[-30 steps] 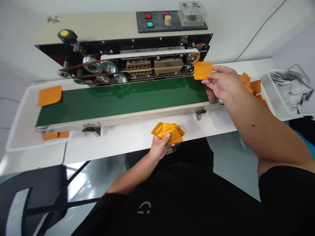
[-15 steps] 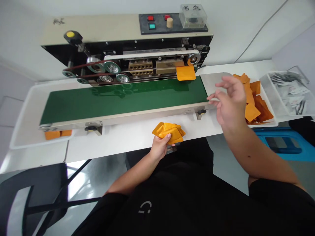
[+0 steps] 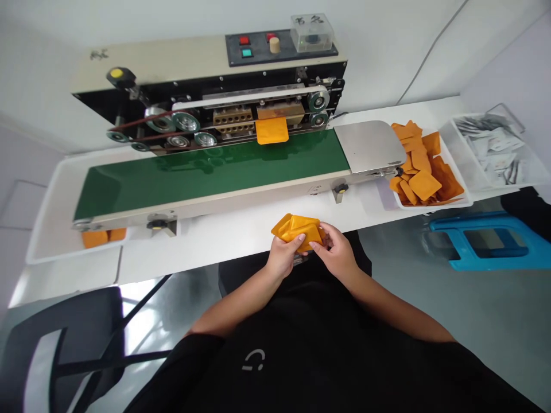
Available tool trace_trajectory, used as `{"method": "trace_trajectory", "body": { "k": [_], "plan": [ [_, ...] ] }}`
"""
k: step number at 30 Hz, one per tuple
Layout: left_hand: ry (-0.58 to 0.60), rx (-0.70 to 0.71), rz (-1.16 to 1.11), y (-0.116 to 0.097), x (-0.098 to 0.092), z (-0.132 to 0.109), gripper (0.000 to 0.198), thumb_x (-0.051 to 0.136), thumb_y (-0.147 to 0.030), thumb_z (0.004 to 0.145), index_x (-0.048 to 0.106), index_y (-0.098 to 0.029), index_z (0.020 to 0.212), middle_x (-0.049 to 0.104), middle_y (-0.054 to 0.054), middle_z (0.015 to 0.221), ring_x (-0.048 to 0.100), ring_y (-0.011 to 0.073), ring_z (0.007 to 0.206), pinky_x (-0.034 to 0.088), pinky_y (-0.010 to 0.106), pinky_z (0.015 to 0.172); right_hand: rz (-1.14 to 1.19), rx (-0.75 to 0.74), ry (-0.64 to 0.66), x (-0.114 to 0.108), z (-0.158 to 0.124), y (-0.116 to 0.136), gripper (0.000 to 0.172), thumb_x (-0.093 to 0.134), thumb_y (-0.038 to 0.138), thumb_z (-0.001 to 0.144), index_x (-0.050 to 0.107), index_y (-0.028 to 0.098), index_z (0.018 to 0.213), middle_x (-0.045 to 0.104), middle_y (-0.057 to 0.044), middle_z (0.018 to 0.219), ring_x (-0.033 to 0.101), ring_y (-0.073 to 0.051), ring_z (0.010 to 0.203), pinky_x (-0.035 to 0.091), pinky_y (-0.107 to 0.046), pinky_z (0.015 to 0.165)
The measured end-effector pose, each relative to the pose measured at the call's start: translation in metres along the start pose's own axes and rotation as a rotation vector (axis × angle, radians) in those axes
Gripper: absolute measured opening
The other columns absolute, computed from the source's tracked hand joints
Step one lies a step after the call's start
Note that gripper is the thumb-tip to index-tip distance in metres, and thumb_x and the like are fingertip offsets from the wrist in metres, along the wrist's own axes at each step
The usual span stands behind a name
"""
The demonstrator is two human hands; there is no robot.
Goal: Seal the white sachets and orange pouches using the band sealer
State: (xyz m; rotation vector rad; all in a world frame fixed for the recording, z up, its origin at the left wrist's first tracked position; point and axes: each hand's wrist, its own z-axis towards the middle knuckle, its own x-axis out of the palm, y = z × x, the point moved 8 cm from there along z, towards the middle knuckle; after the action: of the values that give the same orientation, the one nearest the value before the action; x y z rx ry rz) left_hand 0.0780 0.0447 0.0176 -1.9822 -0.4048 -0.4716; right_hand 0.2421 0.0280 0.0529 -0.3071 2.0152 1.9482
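1. The left hand (image 3: 282, 256) and right hand (image 3: 338, 252) were working a bunch of orange packets (image 3: 299, 231) just in front of the green conveyor belt (image 3: 210, 178), apparently parting one off.
2. The next move seemed to call for laying a single packet on the belt, like the lone orange packet (image 3: 271, 131) on its far edge.
3. The bunch's long axis ran parallel to the belt.
4. The left fingers (image 3: 287, 244) were clamped on the bunch; the right fingers (image 3: 318, 244) were pinched together on its right end.

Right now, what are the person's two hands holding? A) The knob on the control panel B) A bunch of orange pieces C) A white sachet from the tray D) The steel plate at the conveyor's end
B: the left hand and right hand both grip the bunch of orange pieces, in front of the green conveyor belt.
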Motion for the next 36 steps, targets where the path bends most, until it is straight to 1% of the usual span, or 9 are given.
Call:
{"method": "trace_trajectory", "body": {
  "k": [5, 10, 14, 17, 21, 24, 28, 33, 36],
  "plan": [
    [0.011, 0.016, 0.01, 0.003, -0.002, -0.006, 0.061, 0.099, -0.046, 0.071, 0.076, -0.013, 0.116, 0.081, 0.012, 0.111, 0.079, 0.021, 0.085, 0.062, 0.021, 0.055, 0.195, 0.06, 0.051, 0.008, 0.0, -0.013, 0.044, 0.076, 0.044, 0.094, 0.069, 0.025, 0.133, 0.075, -0.01, 0.129, 0.076, -0.026, 0.106, 0.064, -0.042, 0.096],
    [0.017, 0.025, -0.033, 0.005, -0.009, -0.009, 0.068, 0.098, -0.051, 0.071, 0.073, -0.015, 0.123, 0.08, 0.011, 0.114, 0.079, 0.0226, 0.087, 0.064, 0.025, 0.055, 0.317, 0.08, 0.079, 0.012, 0.004, -0.011, 0.043, 0.075, 0.049, 0.095, 0.07, 0.023, 0.129, 0.076, -0.01, 0.127, 0.076, -0.026, 0.11, 0.064, -0.042, 0.098],
    [-0.002, 0.051, -0.03, 0.003, -0.012, -0.008, 0.063, 0.095, -0.051, 0.076, 0.072, -0.016, 0.123, 0.08, 0.011, 0.115, 0.079, 0.0229, 0.087, 0.064, 0.026, 0.056, 0.379, 0.064, 0.1, 0.015, 0.004, -0.004, 0.044, 0.074, 0.05, 0.096, 0.069, 0.024, 0.131, 0.076, -0.01, 0.127, 0.075, -0.026, 0.112, 0.063, -0.041, 0.1],
    [-0.018, 0.067, -0.009, 0.003, -0.011, -0.007, 0.06, 0.095, -0.05, 0.076, 0.073, -0.015, 0.12, 0.081, 0.011, 0.112, 0.079, 0.0221, 0.084, 0.062, 0.025, 0.055, 0.339, 0.074, 0.096, 0.016, 0.003, -0.002, 0.047, 0.079, 0.049, 0.092, 0.07, 0.024, 0.13, 0.076, -0.009, 0.123, 0.075, -0.025, 0.106, 0.065, -0.037, 0.088],
    [-0.009, 0.066, -0.009, 0.003, -0.009, -0.006, 0.059, 0.096, -0.049, 0.076, 0.074, -0.014, 0.119, 0.081, 0.011, 0.11, 0.078, 0.0207, 0.082, 0.061, 0.024, 0.054, 0.3, 0.148, 0.063, 0.013, 0.005, -0.008, 0.041, 0.081, 0.049, 0.089, 0.073, 0.022, 0.119, 0.075, -0.004, 0.099, 0.066, -0.016, 0.073, 0.057, -0.027, 0.061],
    [0.001, 0.071, -0.027, 0.0, -0.009, -0.004, 0.059, 0.095, -0.05, 0.077, 0.074, -0.015, 0.12, 0.081, 0.011, 0.113, 0.079, 0.0214, 0.086, 0.061, 0.023, 0.055, 0.37, 0.172, 0.028, 0.008, 0.009, -0.008, 0.037, 0.082, 0.047, 0.088, 0.072, 0.021, 0.113, 0.071, -0.002, 0.089, 0.057, -0.012, 0.061, 0.051, -0.026, 0.056],
    [-0.027, 0.074, -0.026, -0.005, -0.012, -0.002, 0.06, 0.095, -0.049, 0.077, 0.074, -0.016, 0.122, 0.08, 0.011, 0.117, 0.079, 0.022, 0.09, 0.062, 0.023, 0.054, 0.438, 0.177, -0.055, -0.002, 0.015, -0.004, 0.035, 0.083, 0.046, 0.086, 0.07, 0.02, 0.107, 0.07, -0.001, 0.086, 0.056, -0.012, 0.061, 0.05, -0.026, 0.055],
    [-0.079, 0.06, -0.021, -0.007, -0.017, -0.002, 0.064, 0.096, -0.052, 0.074, 0.073, -0.017, 0.122, 0.081, 0.01, 0.116, 0.079, 0.0221, 0.089, 0.061, 0.023, 0.053, 0.448, 0.142, -0.103, -0.009, 0.021, 0.002, 0.034, 0.082, 0.046, 0.086, 0.064, 0.022, 0.103, 0.072, -0.005, 0.098, 0.068, -0.019, 0.085, 0.06, -0.032, 0.076],
    [-0.089, 0.056, -0.023, -0.01, -0.018, -0.002, 0.066, 0.096, -0.053, 0.073, 0.074, -0.017, 0.123, 0.08, 0.011, 0.117, 0.079, 0.0225, 0.09, 0.06, 0.023, 0.053, 0.489, 0.127, -0.129, -0.015, 0.025, 0.003, 0.042, 0.083, 0.042, 0.084, 0.059, 0.024, 0.113, 0.073, -0.006, 0.105, 0.072, -0.021, 0.097, 0.062, -0.038, 0.091]
  ]
}}
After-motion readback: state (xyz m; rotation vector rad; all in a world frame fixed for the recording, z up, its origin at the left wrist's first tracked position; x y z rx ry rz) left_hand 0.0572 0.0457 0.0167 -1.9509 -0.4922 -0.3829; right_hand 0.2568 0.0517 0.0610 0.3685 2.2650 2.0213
